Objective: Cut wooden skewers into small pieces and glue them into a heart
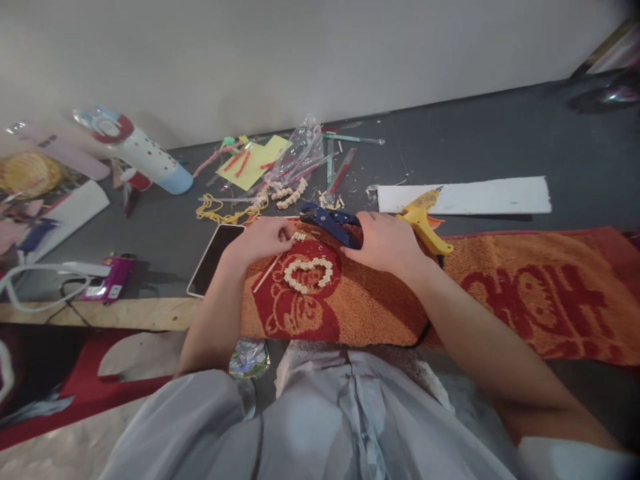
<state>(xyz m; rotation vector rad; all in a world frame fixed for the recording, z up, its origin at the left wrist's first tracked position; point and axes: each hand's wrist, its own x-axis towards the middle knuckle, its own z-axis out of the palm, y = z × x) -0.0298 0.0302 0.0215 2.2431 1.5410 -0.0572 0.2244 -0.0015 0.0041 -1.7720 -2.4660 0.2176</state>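
My left hand is closed in a pinch on a thin pale stick that slants down over the orange and red towel. My right hand is closed round the handles of blue cutting pliers, whose jaws point left toward the stick's tip. Small cut stick pieces lie between the two hands. Just below them a heart shape made of short pale pieces lies on the towel's red patch.
A yellow glue gun lies right of my right hand, beside a white board strip. A phone lies left of the towel. Further back are yellow cord, a plastic bag with sticks, yellow paper and a dotted white tube.
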